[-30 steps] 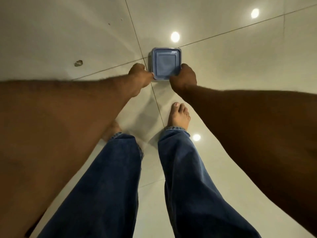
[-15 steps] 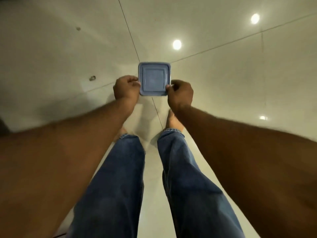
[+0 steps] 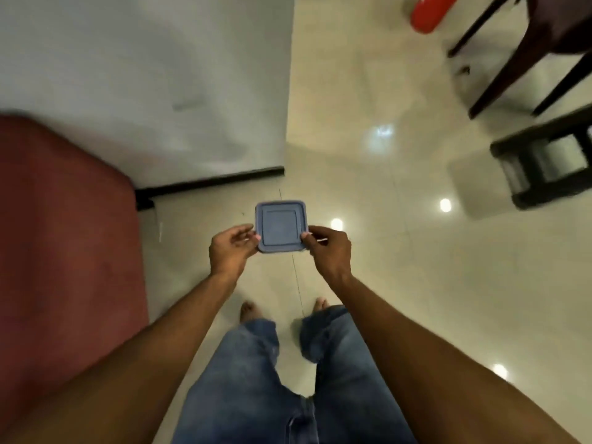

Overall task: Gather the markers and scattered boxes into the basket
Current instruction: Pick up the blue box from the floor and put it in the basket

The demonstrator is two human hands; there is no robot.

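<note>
A square blue plastic box [image 3: 280,227] with its lid on is held in the air in front of me, well above the floor. My left hand [image 3: 232,251] grips its left edge and my right hand [image 3: 328,251] grips its right edge. No markers and no basket are in view.
A dark red cushioned seat [image 3: 64,245] fills the left side. A white wall [image 3: 160,81] with a black skirting ends at a corner ahead. At the right stand dark chair legs [image 3: 499,68], a low black stool [image 3: 551,161] and a red object [image 3: 429,14]. My legs in jeans stand below on glossy tiles.
Both hands have lifted the blue box from the floor up to a higher level. My view has risen and now takes in the wall, the red seat and the furniture.
</note>
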